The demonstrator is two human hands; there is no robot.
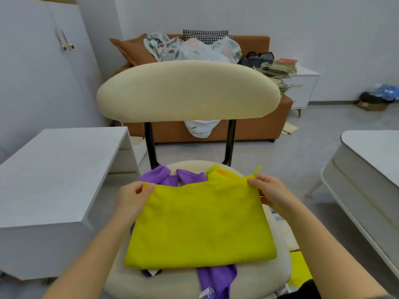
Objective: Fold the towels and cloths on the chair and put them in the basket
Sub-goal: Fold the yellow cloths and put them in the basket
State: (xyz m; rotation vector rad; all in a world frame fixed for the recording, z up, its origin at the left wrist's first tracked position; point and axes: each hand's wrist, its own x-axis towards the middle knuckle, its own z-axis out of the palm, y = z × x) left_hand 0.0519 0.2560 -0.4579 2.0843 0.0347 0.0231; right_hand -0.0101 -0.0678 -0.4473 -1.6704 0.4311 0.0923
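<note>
A yellow cloth (200,225) lies folded in half on the cream chair seat (185,283). My left hand (133,196) pinches its far left corner and my right hand (266,190) pinches its far right corner. Purple cloths lie under it: part of one (170,178) shows at the back and part (218,281) hangs over the seat's front edge. A second yellow cloth (224,173) lies bunched at the back right of the seat. No basket is in view.
The chair's cream backrest (187,91) rises straight ahead. A white cabinet (54,180) stands close on the left, a white table (371,169) on the right. Behind is a brown sofa (248,126) with bedding. Something yellow (299,270) lies on the floor at right.
</note>
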